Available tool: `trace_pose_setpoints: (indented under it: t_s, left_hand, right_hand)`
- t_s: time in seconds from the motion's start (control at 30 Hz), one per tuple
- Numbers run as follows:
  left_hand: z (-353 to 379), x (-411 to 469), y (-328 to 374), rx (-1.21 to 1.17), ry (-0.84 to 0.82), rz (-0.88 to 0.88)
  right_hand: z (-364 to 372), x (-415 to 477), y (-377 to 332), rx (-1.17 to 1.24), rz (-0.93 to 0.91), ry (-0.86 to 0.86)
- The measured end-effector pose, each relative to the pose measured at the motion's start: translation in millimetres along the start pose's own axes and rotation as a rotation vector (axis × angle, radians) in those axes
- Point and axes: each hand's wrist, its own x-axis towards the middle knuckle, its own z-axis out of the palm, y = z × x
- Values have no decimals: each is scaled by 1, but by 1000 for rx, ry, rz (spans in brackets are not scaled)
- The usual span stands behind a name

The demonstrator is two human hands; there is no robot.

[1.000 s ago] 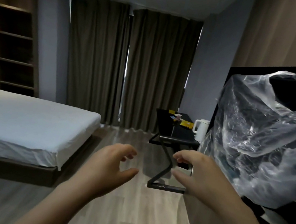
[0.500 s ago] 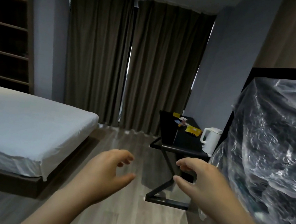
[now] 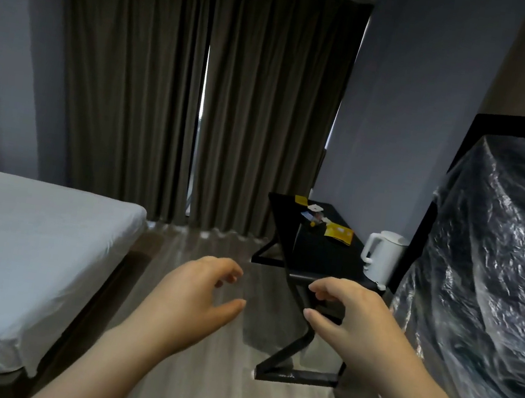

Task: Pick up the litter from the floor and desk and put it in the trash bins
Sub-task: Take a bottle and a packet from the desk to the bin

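A black desk (image 3: pixel 320 258) stands against the right wall ahead. On its far end lie a yellow wrapper (image 3: pixel 339 232), a second yellow scrap (image 3: pixel 301 199) and a few small pieces of white and coloured litter (image 3: pixel 313 214). My left hand (image 3: pixel 195 298) and my right hand (image 3: pixel 349 317) hover side by side in front of me, short of the desk's near end. Both hands have their fingers curled and apart, and both hold nothing. No trash bin is in view.
A white kettle (image 3: pixel 380 259) stands on the desk's near end. A large dark object wrapped in clear plastic (image 3: pixel 493 284) fills the right side. A bed with a white sheet (image 3: pixel 19 241) is on the left. Wooden floor (image 3: pixel 193 376) runs between bed and desk toward closed curtains (image 3: pixel 202 87).
The view has moved forward and to the right: the desk and kettle are nearer, the bed has slid left. Both hands keep the same empty, curled pose.
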Motion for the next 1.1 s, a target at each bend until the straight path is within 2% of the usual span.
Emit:
trace_pose_setpoints:
  t_s: [0.37, 0.7, 1.1]
  left_hand:
    - [25, 138, -94, 3, -17, 1]
    - [71, 301, -147, 36, -39, 15]
    - [142, 461, -227, -56, -125, 34]
  right_hand:
    - [59, 147, 27, -10, 33, -17]
    - [89, 305, 105, 35, 50, 37]
    - [148, 449, 180, 20, 162, -6]
